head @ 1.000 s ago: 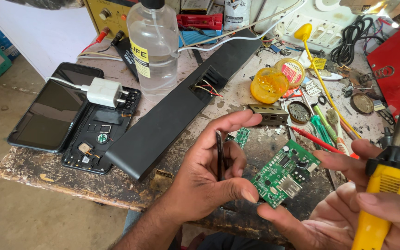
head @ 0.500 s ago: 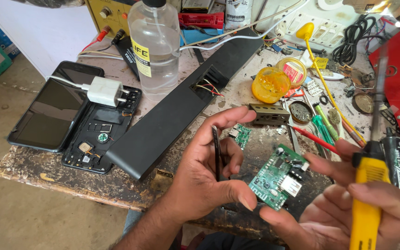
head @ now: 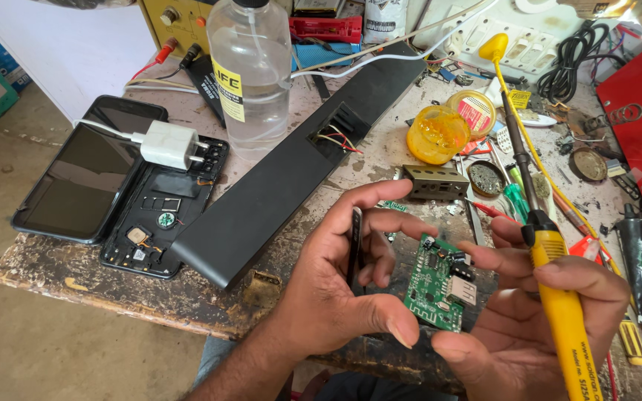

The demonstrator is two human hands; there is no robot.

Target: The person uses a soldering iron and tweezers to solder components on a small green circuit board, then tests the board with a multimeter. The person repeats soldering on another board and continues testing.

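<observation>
My left hand (head: 328,304) pinches a small green circuit board (head: 434,295) at its lower left edge with the thumb. A pair of black tweezers (head: 356,249) is tucked upright between the fingers of that hand. My right hand (head: 514,349) grips a yellow-handled soldering iron (head: 565,323) just right of the board. The iron's metal shaft points up and away over the bench. The right index finger and thumb also touch the board's right side and bottom corner.
On the worn bench lie a long black speaker casing (head: 276,193) with wires showing, a clear bottle (head: 250,74), a dark phone (head: 83,174), a white charger (head: 166,145), an opened phone back (head: 159,223), a yellow tin (head: 436,135) and a small metal box (head: 436,182). Tools clutter the right side.
My right hand has brought the soldering iron leftward, close beside the board. My left hand keeps the board and tweezers in nearly the same place.
</observation>
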